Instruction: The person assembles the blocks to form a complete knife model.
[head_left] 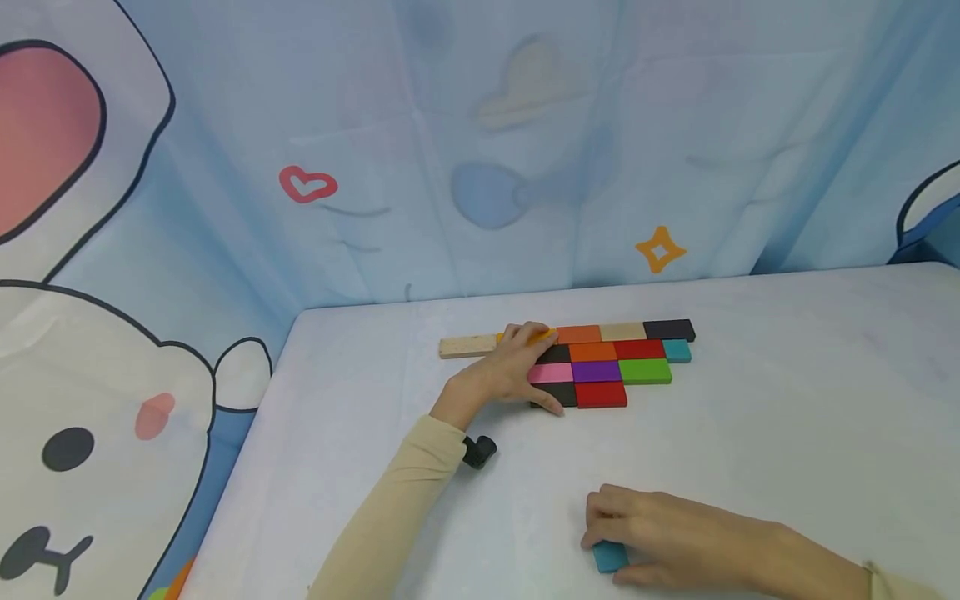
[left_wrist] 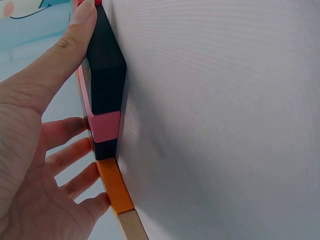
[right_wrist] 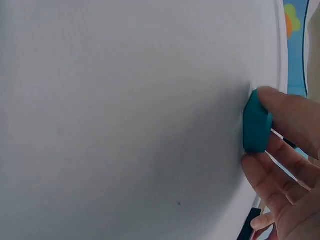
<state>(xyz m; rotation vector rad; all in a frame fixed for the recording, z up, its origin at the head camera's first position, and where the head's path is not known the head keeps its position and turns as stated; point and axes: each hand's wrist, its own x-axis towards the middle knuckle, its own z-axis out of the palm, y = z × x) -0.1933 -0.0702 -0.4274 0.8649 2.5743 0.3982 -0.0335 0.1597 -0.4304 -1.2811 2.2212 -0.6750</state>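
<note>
A flat layout of coloured wooden blocks lies in uneven rows at the back of the table. My left hand (head_left: 506, 371) rests across its left end, fingers spread. In the left wrist view, the thumb touches a black block (left_wrist: 107, 55) and the fingertips reach along the pink block (left_wrist: 106, 126) and the orange-yellow block (left_wrist: 116, 185). My right hand (head_left: 675, 537), nearer the front, pinches a teal block (head_left: 611, 557) between thumb and fingers. That block stays at the table surface in the right wrist view. Part of the layout is hidden under my left hand.
Other blocks in the rows include a plain wood one (head_left: 467, 347), a purple one (head_left: 596, 372), a green one (head_left: 646, 372) and a red one (head_left: 602, 395). A black device (head_left: 480, 451) shows by the left wrist. A printed curtain (head_left: 420, 167) hangs behind the table.
</note>
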